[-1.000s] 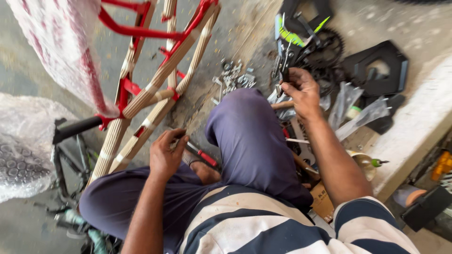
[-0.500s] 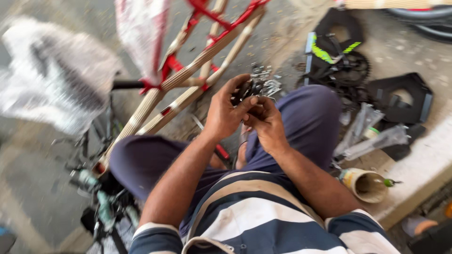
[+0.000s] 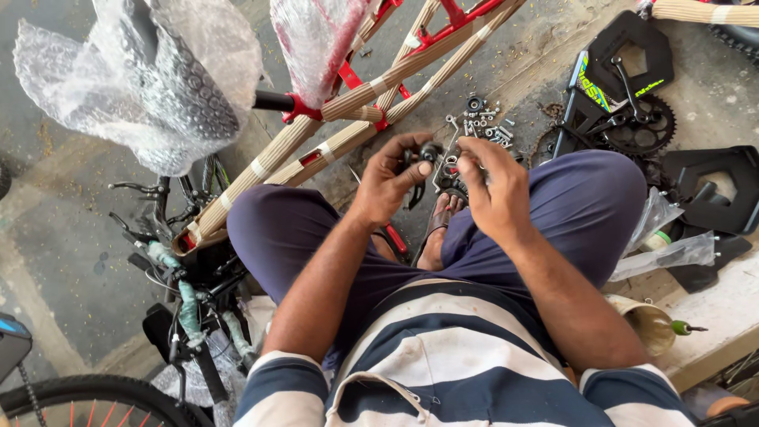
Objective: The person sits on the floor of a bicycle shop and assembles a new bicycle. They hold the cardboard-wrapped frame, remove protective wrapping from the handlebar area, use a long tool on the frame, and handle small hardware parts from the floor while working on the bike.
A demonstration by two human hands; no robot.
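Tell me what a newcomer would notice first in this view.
Probably the two hands meeting at centre: the left hand pinches a small black part, with the right hand close beside it. Next, the red bicycle frame wrapped in corrugated card, running diagonally across the top, with a wheel in bubble wrap at upper left. A heap of small bolts lies on the floor just beyond the hands.

The scene is viewed from a single camera worn on the head, aimed steeply down over the striped shirt (image 3: 474,356) and knees at close range. The concrete floor (image 3: 71,237) is seen beyond; a red bicycle frame (image 3: 371,87) is placed at the top edge.
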